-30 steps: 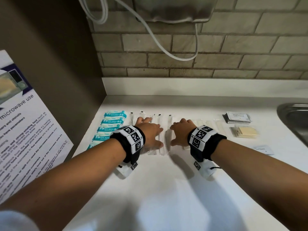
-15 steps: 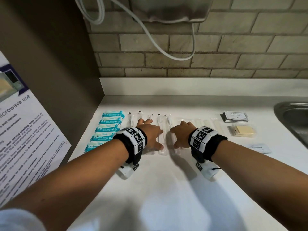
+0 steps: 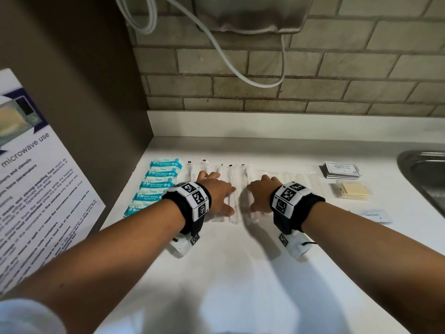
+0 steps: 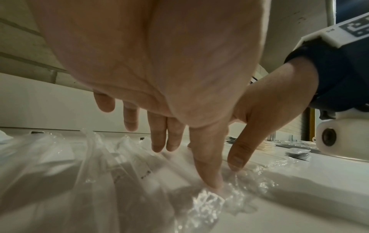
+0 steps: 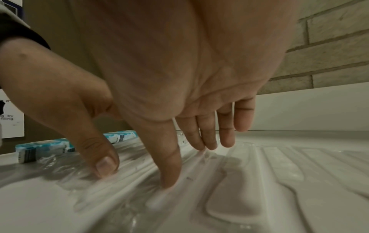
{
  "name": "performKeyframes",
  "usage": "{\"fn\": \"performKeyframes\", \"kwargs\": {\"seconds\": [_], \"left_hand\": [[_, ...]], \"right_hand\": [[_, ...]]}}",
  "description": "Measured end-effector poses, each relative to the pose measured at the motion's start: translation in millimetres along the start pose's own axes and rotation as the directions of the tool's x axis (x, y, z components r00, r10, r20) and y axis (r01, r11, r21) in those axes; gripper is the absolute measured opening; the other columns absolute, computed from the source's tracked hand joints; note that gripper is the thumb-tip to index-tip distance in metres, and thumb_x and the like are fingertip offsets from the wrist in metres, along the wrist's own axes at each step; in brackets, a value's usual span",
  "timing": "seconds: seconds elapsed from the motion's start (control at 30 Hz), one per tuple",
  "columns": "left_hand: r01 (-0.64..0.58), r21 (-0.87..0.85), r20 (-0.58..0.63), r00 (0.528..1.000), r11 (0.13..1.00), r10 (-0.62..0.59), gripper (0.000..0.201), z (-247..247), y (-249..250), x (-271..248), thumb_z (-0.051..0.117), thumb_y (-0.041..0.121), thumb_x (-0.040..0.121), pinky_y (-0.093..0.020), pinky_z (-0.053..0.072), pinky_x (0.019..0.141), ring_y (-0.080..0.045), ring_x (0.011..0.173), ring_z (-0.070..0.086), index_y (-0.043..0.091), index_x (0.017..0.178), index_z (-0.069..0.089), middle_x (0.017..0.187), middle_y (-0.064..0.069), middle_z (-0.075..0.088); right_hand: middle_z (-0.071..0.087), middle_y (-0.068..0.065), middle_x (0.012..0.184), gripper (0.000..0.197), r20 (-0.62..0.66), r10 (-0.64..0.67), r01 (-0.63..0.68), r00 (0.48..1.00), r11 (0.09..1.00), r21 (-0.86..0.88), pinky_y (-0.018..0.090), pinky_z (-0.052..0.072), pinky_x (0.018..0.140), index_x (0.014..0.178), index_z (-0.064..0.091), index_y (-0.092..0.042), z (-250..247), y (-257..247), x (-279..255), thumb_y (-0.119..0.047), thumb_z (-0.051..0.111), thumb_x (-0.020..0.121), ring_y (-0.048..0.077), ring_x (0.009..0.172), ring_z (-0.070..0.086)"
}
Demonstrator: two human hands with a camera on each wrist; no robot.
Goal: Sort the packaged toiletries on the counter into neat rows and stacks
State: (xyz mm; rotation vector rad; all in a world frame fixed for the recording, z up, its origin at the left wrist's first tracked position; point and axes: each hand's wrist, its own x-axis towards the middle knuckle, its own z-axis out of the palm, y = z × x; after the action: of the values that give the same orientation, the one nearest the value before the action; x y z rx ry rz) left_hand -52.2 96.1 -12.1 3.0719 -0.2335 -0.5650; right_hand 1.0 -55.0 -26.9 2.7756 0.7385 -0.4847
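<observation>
On the white counter (image 3: 240, 273) a row of clear-wrapped toothbrushes (image 3: 232, 189) lies side by side, long axes running from the near edge toward the wall. Left of them sits a column of teal wipe packs (image 3: 159, 182), touching one another, their long sides crosswise. The left hand (image 3: 216, 191) and right hand (image 3: 262, 192) lie palm down on the wrappers, fingers straight and slightly spread, thumbs (image 4: 209, 170) pressing the plastic. Both forearms reach forward, nearly parallel, with the hands just apart.
</observation>
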Motion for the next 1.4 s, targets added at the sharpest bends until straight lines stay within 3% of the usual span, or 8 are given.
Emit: {"fn": "performKeyframes", "kwargs": {"seconds": [0.27,0.4,0.5,0.67,0.8,0.97,1.1,1.4], "left_hand": [[0.035,-0.059,0.023,0.999,0.998,-0.034,0.073,0.7,0.1,-1.1,0.061,0.053,0.086,-0.046,0.007,0.116,-0.029,0.147,-0.001,0.032,0.149,0.031,0.158,0.005,0.026],[0.060,-0.061,0.026,0.998,0.996,-0.058,0.075,5.8,-3.7,7.2,0.060,0.061,0.080,-0.050,0.009,0.117,-0.033,0.147,-0.002,0.039,0.146,0.032,0.159,0.002,0.024],[0.067,-0.058,0.024,0.998,0.996,-0.066,0.073,5.8,-2.9,7.2,0.060,0.057,0.083,-0.048,0.008,0.116,-0.033,0.147,-0.002,0.035,0.147,0.032,0.159,-0.001,0.024],[0.077,-0.081,-0.017,0.997,0.994,-0.079,0.083,8.7,-13.6,15.4,0.056,0.073,0.062,-0.051,0.011,0.114,-0.030,0.147,0.006,0.044,0.139,0.038,0.155,0.006,0.034],[0.063,-0.058,-0.111,0.991,0.996,-0.069,0.078,7.6,-27.3,11.1,0.058,0.070,0.070,-0.045,0.007,0.113,-0.024,0.147,0.012,0.039,0.140,0.042,0.153,0.004,0.038],[0.026,0.013,-0.064,0.998,1.000,-0.025,0.077,12.2,-31.4,-5.0,0.057,0.066,0.078,-0.047,0.001,0.115,-0.021,0.149,0.008,0.031,0.144,0.040,0.151,0.012,0.039],[0.029,0.027,-0.062,0.998,0.999,-0.027,0.080,12.7,-29.9,-6.6,0.058,0.067,0.077,-0.047,0.000,0.115,-0.019,0.149,0.006,0.030,0.146,0.038,0.153,0.013,0.036],[0.023,0.019,-0.053,0.998,1.000,-0.022,0.078,10.6,-28.9,-5.2,0.058,0.064,0.079,-0.048,-0.002,0.115,-0.020,0.150,0.005,0.031,0.147,0.037,0.156,0.012,0.031]], "right_hand": [[0.062,0.001,0.118,0.044,0.015,0.030,-0.030,0.999,0.999,0.016,0.043,0.040,0.102,0.119,0.058,-0.018,1.5,-0.2,-0.7,-0.044,0.060,0.083,0.025,0.120,0.040],[0.061,0.002,0.120,0.046,0.025,0.034,-0.035,0.999,0.999,0.028,0.043,0.039,0.102,0.123,0.057,-0.018,1.2,-1.0,-1.0,-0.042,0.060,0.084,0.025,0.122,0.039],[0.060,0.002,0.122,0.043,0.018,0.021,-0.021,1.000,0.999,0.033,0.042,0.039,0.102,0.124,0.056,-0.018,-0.7,-1.7,-4.6,-0.038,0.058,0.085,0.025,0.123,0.040],[0.055,0.002,0.132,0.042,-0.028,-0.032,0.033,0.999,0.999,0.021,0.038,0.035,0.103,0.130,0.052,-0.015,-9.9,-4.4,-14.4,-0.030,0.047,0.091,0.026,0.125,0.042],[0.049,0.005,0.141,0.045,-0.134,-0.079,0.091,0.988,0.992,0.086,0.039,0.037,0.104,0.137,0.044,-0.015,-12.7,-13.2,-15.9,-0.031,0.045,0.095,0.027,0.128,0.044],[0.034,0.006,0.154,0.069,-0.134,-0.173,0.189,0.976,0.975,0.118,0.042,0.026,0.116,0.152,0.020,-0.019,-10.1,-32.5,-19.0,-0.045,0.048,0.094,0.029,0.142,0.030],[0.039,0.006,0.150,0.071,-0.091,-0.148,0.152,0.985,0.987,0.044,0.043,0.022,0.119,0.149,0.028,-0.016,-0.5,-36.8,-12.1,-0.048,0.052,0.090,0.028,0.140,0.033],[0.051,0.004,0.139,0.058,-0.095,-0.164,0.168,0.982,0.985,0.034,0.042,0.024,0.117,0.139,0.044,-0.015,6.7,-34.8,-7.9,-0.046,0.050,0.090,0.027,0.132,0.042]]}}
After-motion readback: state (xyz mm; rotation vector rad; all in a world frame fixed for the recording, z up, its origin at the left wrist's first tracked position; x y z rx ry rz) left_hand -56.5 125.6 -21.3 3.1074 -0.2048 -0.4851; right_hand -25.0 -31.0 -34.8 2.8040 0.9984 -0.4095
